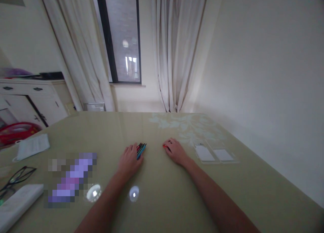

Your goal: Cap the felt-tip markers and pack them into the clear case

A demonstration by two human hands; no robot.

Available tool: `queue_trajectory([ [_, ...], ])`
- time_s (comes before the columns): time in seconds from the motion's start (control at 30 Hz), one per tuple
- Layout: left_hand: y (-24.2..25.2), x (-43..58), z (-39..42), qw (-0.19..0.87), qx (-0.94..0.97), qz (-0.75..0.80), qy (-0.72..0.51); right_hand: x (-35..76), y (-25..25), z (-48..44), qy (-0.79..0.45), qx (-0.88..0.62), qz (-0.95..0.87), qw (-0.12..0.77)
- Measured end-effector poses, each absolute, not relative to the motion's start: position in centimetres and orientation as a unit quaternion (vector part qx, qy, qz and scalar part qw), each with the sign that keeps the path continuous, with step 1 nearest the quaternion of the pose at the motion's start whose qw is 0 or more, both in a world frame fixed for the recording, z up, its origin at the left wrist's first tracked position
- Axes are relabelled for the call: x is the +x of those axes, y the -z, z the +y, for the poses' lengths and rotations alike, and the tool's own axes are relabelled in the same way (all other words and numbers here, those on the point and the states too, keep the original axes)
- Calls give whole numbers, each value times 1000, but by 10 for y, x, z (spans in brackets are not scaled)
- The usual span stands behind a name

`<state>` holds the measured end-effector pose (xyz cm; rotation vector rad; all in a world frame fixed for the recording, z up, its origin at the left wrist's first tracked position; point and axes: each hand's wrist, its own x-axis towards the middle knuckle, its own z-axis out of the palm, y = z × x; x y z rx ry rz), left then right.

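My left hand is closed round a bundle of several coloured pencils low over the tabletop. Their dark, pointed ends stick out to the right of the fingers, with blue and red barrels showing. A short way to the right, my right hand rests on the table with its fingers curled. A small orange-red thing peeks out at its fingertips; the rest of it is hidden under the hand. Right of this hand lies a clear, flat case with white cards or paper in its two halves.
At the left of the glossy table lie a blurred-out purple item, black-framed glasses, a white box-like object and a face mask. A red basket stands beyond. The wall borders the right side.
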<state>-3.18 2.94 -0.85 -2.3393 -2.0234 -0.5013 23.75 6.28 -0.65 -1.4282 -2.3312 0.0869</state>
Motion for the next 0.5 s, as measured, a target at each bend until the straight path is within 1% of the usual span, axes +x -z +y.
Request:
queue_trajectory([
  [0.17, 14, -34, 32, -29, -727, -656, 201, 237, 8, 59, -45, -546, -805, 228],
  [0.27, 10, -34, 29, -32, -716, -664, 212, 235, 7, 57, -39, -558, -797, 229],
  [0.5, -1, -29, 7, 20, -660, -738, 140, 237, 4, 55, -4, -542, -811, 223],
])
